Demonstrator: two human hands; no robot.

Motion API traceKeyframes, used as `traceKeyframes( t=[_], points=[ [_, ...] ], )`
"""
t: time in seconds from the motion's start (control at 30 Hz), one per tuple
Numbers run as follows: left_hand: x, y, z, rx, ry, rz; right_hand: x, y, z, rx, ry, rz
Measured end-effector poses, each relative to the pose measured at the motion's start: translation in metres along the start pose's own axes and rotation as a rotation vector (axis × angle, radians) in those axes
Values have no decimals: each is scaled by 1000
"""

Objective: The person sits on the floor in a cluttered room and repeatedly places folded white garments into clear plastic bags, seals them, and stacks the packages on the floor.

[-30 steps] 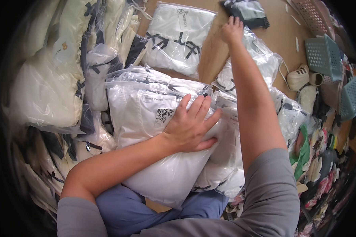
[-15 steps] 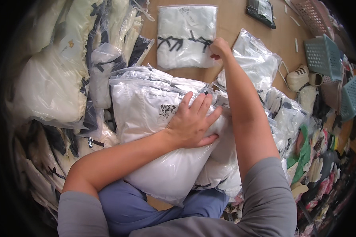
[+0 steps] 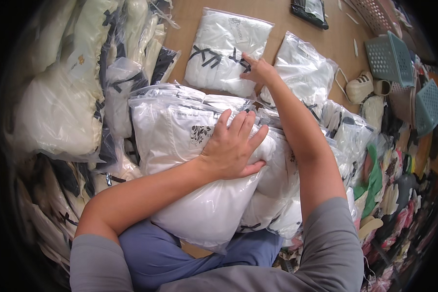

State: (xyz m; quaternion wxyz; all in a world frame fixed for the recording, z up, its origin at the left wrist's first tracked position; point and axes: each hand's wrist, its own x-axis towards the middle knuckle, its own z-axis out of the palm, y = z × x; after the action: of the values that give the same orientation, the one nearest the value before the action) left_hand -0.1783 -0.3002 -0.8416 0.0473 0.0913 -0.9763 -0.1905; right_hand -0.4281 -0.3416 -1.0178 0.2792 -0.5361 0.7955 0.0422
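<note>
My left hand (image 3: 232, 147) lies flat, fingers spread, on a puffy white garment in a clear plastic bag (image 3: 190, 204). That bag leans over my lap at the front of a row of similar bagged white garments (image 3: 180, 91). Beyond the row, my right hand (image 3: 259, 71) reaches over a flat bagged white garment with black bows (image 3: 224, 36). Its thumb and forefinger are apart and rest on the bag's right side, and its other fingers are partly hidden. Just right of that hand, another clear-bagged white garment (image 3: 304, 68) lies at a slant.
Cream garments in plastic (image 3: 58, 117) are heaped on the left. On the wooden floor (image 3: 289, 12) lies a black package (image 3: 310, 12). To the right are a white shoe (image 3: 359, 87), blue baskets (image 3: 389, 58), a pink basket (image 3: 374, 17), a green cloth (image 3: 371, 180) and piled coloured items.
The bow-trimmed package has turned clockwise. My right hand has gone from closed fingers at its edge to spread fingers over it. My left hand stays on the puffy bag.
</note>
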Motion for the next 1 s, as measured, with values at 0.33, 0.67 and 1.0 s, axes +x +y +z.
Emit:
traceKeyframes(
  t=[0.33,0.67,1.0],
  points=[
    [2,-1,4,-32,13,7,9,15,-7,293,60,-131],
    [1,-1,6,-26,19,-9,-5,3,-39,555,-215,480],
    [3,-2,3,-18,8,0,15,4,11,610,-124,303]
  ],
)
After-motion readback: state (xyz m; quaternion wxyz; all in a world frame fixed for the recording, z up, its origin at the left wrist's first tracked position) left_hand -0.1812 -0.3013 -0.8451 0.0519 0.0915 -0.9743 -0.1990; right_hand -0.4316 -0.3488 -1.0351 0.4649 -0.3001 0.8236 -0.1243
